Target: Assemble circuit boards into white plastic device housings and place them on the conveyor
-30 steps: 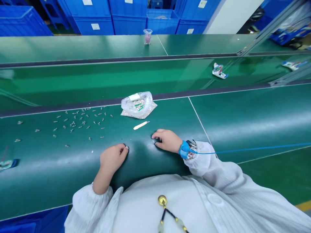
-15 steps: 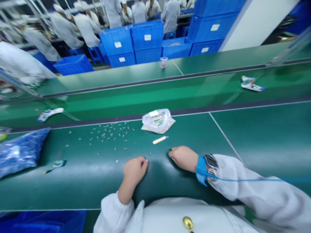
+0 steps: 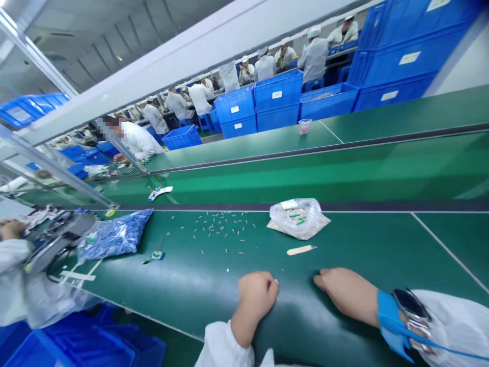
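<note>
Two hands prop on the worktop (image 3: 382, 244) edge, seemingly for steadiness: left hand (image 3: 257, 294) fisted shut, right hand (image 3: 346, 294) palm-down, its grip hidden from me. Scattered metal parts (image 3: 220, 229) lie at eleven o'clock.

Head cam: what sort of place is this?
Probably an electronics assembly factory: a long green conveyor belt, rows of white-coated workers among stacked blue crates, and a blue grounding wrist strap.

Glossy green mat (image 3: 198, 285), clear crinkled plastic bag (image 3: 298, 218), small metal parts (image 3: 221, 229)
</note>
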Available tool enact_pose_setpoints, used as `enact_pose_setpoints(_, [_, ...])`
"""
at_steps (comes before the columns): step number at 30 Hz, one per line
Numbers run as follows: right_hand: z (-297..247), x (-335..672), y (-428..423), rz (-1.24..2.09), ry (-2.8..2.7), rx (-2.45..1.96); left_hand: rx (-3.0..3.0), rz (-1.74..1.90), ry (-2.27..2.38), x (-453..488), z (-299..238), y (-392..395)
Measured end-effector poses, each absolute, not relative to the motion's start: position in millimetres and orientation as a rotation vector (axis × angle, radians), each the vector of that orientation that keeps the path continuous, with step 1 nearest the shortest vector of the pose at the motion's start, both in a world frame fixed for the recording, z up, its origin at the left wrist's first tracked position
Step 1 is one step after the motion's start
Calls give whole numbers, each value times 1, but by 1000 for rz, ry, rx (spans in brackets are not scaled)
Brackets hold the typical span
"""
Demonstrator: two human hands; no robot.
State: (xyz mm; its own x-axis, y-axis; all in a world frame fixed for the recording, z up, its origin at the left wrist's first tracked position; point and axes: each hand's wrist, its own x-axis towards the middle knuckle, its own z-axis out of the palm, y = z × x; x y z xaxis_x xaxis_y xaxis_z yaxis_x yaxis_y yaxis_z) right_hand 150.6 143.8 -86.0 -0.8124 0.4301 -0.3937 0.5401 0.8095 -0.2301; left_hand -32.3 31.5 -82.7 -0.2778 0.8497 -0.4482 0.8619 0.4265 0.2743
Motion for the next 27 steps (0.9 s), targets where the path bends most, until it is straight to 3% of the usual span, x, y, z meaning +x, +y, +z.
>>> enact_pose_setpoints(10, [-92, 155, 155, -828, 2728, 829, 1444, 31, 2193, -32, -84, 30])
enact_pose_setpoints(15, [-59, 147, 165, -1038, 2795, 922, 1472, 26, 2192, -36, -88, 32])
enact_pose_setpoints(21, [-15, 115, 213, -1312, 2944, 1339, 1495, 0, 2194, -40, -89, 33])
enact_pose_setpoints(27, [-14, 106, 240, -2002, 2732, 1397, 1474, -6, 2216, -41, -91, 32])
